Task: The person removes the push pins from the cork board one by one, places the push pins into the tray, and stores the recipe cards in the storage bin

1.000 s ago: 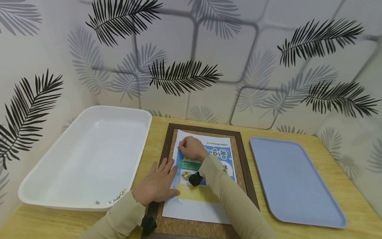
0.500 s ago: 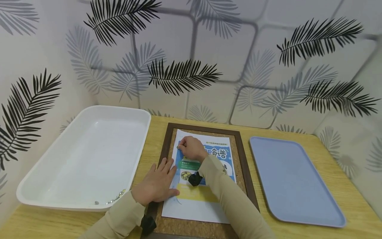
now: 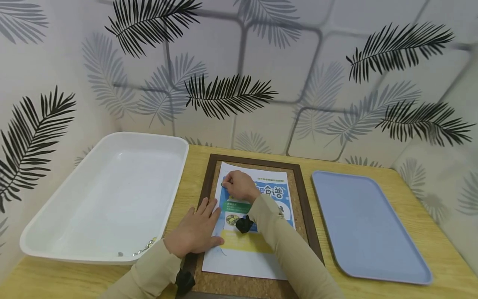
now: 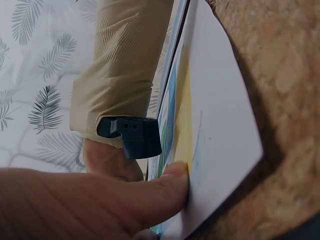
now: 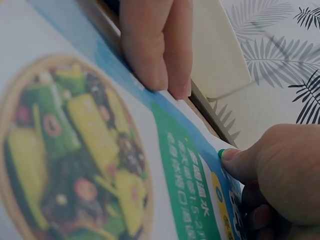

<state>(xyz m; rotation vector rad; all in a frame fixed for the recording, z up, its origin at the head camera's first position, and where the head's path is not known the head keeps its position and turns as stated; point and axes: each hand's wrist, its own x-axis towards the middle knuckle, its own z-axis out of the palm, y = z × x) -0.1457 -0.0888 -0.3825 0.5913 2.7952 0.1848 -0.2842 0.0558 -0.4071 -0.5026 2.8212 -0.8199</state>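
Looking down, we see a printed sheet lying on a brown-framed cork board. Near the sheet's eleven o'clock corner the right hand pinches a small green pin — thumb tip against it. The left hand lies spread, fingers straight, over the sheet's nine o'clock edge. We find a white tray at the board's nine o'clock, a blue tray at three.

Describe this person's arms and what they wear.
The left sleeve and right sleeve are long and beige, the right one finely ribbed. A black left block and black right block sit at the wrists, the right showing two small holes. The left grip and right grip are ungloved.
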